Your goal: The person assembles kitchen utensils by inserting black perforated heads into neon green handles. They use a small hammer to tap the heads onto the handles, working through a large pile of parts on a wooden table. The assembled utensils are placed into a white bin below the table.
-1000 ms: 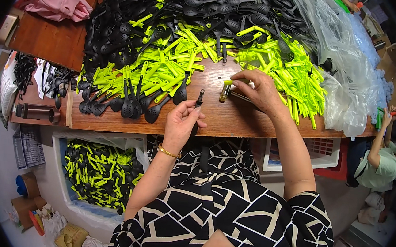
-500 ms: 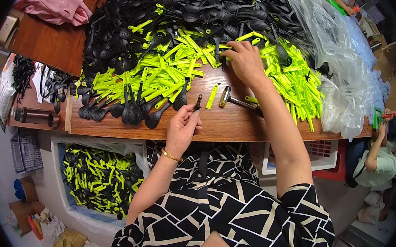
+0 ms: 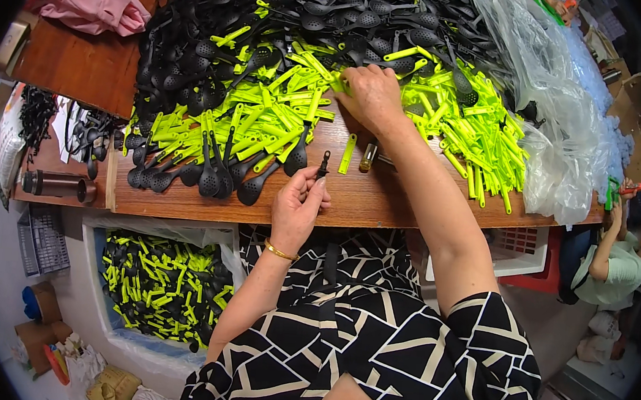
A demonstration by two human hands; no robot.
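Note:
My left hand (image 3: 299, 204) is closed near the table's front edge. It pinches a small black plastic piece (image 3: 324, 164) with a ring-shaped top, held upright. My right hand (image 3: 375, 98) reaches to the pile of lime-green handles (image 3: 262, 130), its fingers bent down at the pile's right part; the fingertips are partly hidden, so what they grip cannot be made out. Between the hands, one loose green handle (image 3: 347, 154) lies on the wood. Beside it is a hammer (image 3: 368, 157) with a yellowish head, its shaft mostly covered by my right forearm.
Black slotted spoons (image 3: 336, 18) heap up across the back of the table (image 3: 258, 214). A second heap of green handles (image 3: 485, 150) lies right, next to clear plastic sheeting (image 3: 550, 106). Below left stands a lined bin (image 3: 91, 256) of green-and-black pieces. A flask (image 3: 59, 186) lies left.
My right hand has moved left from beside a black handle to the green handles, and its forearm now covers most of the hammer's shaft. My left hand keeps its pinch almost unmoved.

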